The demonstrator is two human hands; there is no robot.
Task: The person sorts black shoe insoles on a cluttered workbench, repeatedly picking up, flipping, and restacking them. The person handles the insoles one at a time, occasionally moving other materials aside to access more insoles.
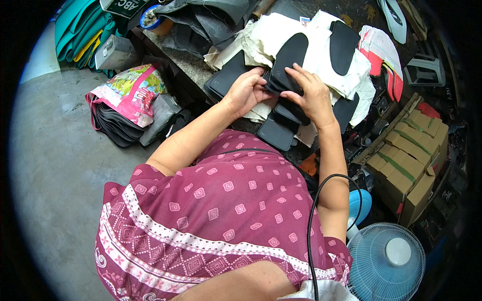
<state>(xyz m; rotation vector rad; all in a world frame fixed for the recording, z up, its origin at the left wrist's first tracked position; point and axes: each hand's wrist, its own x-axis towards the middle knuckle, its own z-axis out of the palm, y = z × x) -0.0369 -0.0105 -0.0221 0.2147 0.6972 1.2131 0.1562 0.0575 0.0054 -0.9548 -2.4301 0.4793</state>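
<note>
Between my hands is a small stack of black shoe insoles point(289, 52), tilted over the work surface. My left hand point(244, 94) has its fingers curled on the stack's left edge. On the opposite side, my right hand point(315, 99) grips it with thumb and fingers. More black insoles point(277, 132) lie just below, nearest my body. Another pile of insoles point(227, 76) sits left of my left hand, and further ones point(344, 47) rest at the upper right on crumpled white cloth point(321, 62).
Grey fabric point(201, 30) heaps at the back. On the left floor side are a pink bag point(133, 95) with black sheets and a metal box point(114, 52). Cardboard boxes point(401, 158) and a blue fan point(386, 261) stand at right. A black cable point(310, 226) hangs beside my right arm.
</note>
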